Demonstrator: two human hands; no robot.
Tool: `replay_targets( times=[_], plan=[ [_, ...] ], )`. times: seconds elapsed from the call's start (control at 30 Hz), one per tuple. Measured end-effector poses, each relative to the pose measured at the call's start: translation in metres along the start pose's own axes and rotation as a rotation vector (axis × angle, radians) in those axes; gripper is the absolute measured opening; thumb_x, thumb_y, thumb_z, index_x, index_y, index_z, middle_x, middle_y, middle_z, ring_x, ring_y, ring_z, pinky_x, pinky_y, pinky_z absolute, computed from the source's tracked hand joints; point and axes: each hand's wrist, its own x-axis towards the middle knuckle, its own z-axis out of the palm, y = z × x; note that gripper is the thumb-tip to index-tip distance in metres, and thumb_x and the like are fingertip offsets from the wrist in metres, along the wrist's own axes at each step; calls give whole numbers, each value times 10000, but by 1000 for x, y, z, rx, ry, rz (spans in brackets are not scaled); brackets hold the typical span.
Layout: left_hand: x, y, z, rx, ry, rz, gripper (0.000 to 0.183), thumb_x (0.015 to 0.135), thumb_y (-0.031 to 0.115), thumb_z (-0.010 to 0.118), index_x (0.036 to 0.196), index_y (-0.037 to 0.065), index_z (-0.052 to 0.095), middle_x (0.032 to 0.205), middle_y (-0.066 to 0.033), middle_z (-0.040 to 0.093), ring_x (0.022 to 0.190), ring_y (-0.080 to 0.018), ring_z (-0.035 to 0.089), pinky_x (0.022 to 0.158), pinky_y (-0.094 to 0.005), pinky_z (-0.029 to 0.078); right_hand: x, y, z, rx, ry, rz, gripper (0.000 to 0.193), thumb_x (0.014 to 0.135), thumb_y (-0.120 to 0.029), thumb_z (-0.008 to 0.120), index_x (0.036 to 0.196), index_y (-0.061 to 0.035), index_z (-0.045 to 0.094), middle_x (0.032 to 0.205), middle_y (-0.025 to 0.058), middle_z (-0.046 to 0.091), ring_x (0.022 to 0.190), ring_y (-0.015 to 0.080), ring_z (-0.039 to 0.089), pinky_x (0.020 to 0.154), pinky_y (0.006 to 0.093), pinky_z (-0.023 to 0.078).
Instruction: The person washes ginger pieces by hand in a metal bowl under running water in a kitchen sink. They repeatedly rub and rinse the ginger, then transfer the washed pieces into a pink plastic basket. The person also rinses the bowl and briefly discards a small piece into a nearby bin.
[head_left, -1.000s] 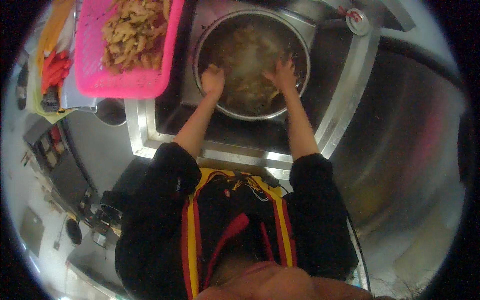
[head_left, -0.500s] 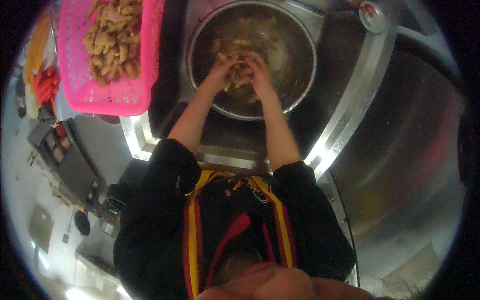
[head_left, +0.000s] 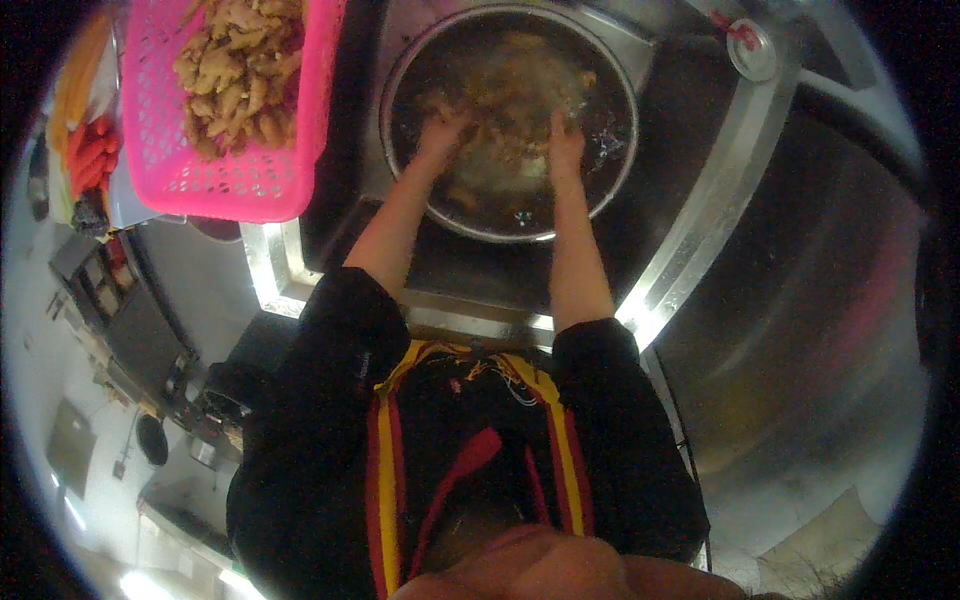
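A round metal basin of murky water stands in front of me. Knobbly tan pieces, resembling ginger root, lie in the water and show only as blurred shapes. My left hand dips into the left side of the basin beside some pieces. Opposite it, my right hand dips into the right side, near the basin wall. Water and blur hide the fingers of both hands, so whether they hold pieces is unclear. More tan pieces are heaped in a pink plastic basket to the left.
The basin sits inside a metal sink with a raised rim curving along the right. On that rim, at the far right, rests a small round metal lid or dish with something red. Red items lie beyond the basket's left side.
My hands were close together around a clump of tan pieces in the basin's middle. Now they are apart, the right one farther right, and the pieces lie loose in stirred water.
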Motion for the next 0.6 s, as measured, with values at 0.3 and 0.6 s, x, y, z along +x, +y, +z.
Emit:
replay_targets(
  times=[0.3, 0.6],
  plan=[
    [-46, 43, 39, -367, -204, -19, 329, 829, 205, 611, 1138, 136, 521, 992, -20, 570, 851, -147, 556, 656, -327, 484, -6, -45, -1, 1046, -388, 672, 343, 808, -260, 621, 1127, -176, 528, 1030, 33, 553, 904, 188, 522, 744, 359, 460],
    [-119, 108, 84, -410, -253, 193, 293, 832, 164, 616, 1093, 69, 524, 984, -28, 576, 893, -126, 553, 758, -291, 465, -24, -142, -57, 1062, -309, 406, 510, 833, -355, 593, 1254, -102, 456, 1199, 51, 515, 1097, 185, 486, 888, 347, 424]
  ],
)
